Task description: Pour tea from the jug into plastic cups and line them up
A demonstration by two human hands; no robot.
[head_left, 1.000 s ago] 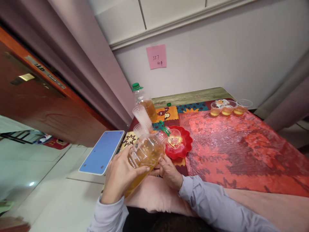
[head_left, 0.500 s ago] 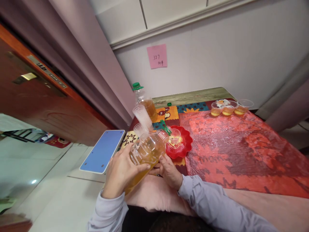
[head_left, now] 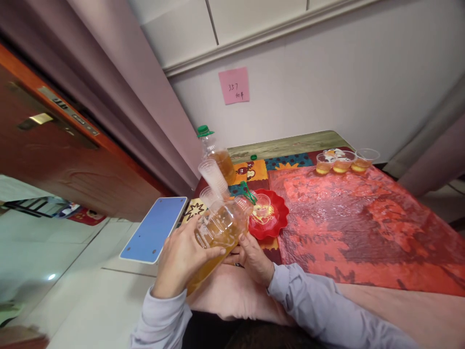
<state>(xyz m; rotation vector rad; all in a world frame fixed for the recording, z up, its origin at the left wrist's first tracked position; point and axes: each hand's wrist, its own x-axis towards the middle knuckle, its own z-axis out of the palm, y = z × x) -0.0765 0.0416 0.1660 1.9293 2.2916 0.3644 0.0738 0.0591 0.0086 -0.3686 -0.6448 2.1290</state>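
A red plastic plate (head_left: 278,220), glossy and scalloped at the rim, is printed with a yellow heart. On it a clear thin-walled cup (head_left: 262,204) is held upright. Just left of and nearer than the plate, a ribbed transparent bottle (head_left: 218,235) of amber liquid is held tilted, its neck pointed toward the cup; a green plastic strip (head_left: 249,194) is seen by its mouth. The bottle is gripped by the left hand (head_left: 179,259), thumb laid across the near side, the other fingers partly hidden behind. Its lower shoulder is touched by the thumb of the right hand (head_left: 256,259); the other fingers are extended beneath, partly covered, and whether the bottle is pinched cannot be told.

Left of the plate, a leaning stack of clear cups (head_left: 213,178) is partly blocked by the bottle. Beyond the stack, a green-capped bottle (head_left: 222,164) is stood, and a small green cap (head_left: 253,157) is placed beyond the plate. Far to the plate's right, three part-filled cups (head_left: 340,165) are lined up past a shiny, wrinkled red sheet (head_left: 363,223).
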